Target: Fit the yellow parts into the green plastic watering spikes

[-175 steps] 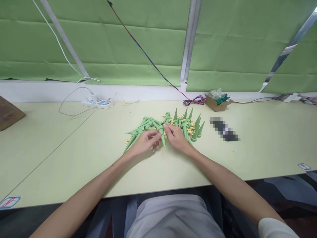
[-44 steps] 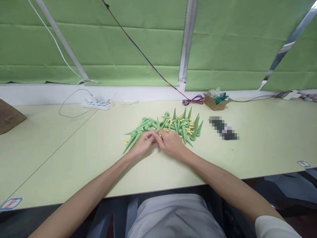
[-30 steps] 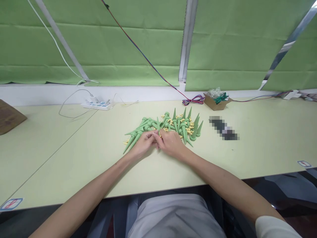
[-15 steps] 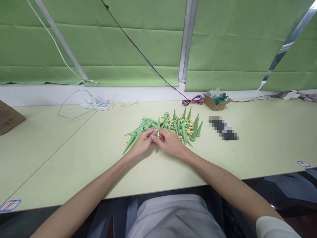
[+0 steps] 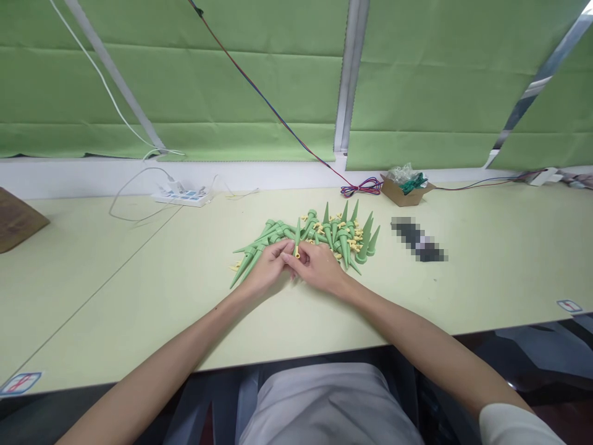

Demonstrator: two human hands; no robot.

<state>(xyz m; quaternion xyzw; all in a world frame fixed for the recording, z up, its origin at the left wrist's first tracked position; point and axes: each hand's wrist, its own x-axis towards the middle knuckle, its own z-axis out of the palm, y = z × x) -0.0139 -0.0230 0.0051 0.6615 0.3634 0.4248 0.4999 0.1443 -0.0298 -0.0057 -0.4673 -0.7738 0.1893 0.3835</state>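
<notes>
Both hands meet at the near edge of a pile of green spikes [image 5: 343,242] with small yellow pieces [image 5: 357,238] among them. Between the fingers stands one green spike [image 5: 297,231], its tip pointing away and a yellow tubular piece [image 5: 297,251] at its near end. My left hand [image 5: 273,262] is closed on the spike from the left. My right hand [image 5: 318,264] pinches at the yellow piece from the right, its thumb reaching across toward the left fingers. The fingers partly hide where the two pieces meet.
A small cardboard box [image 5: 404,196] with plastic and green items stands behind the pile, beside a coiled cable [image 5: 365,187]. A power strip [image 5: 185,196] lies at the back left. A pixelated dark object [image 5: 417,240] is on the right.
</notes>
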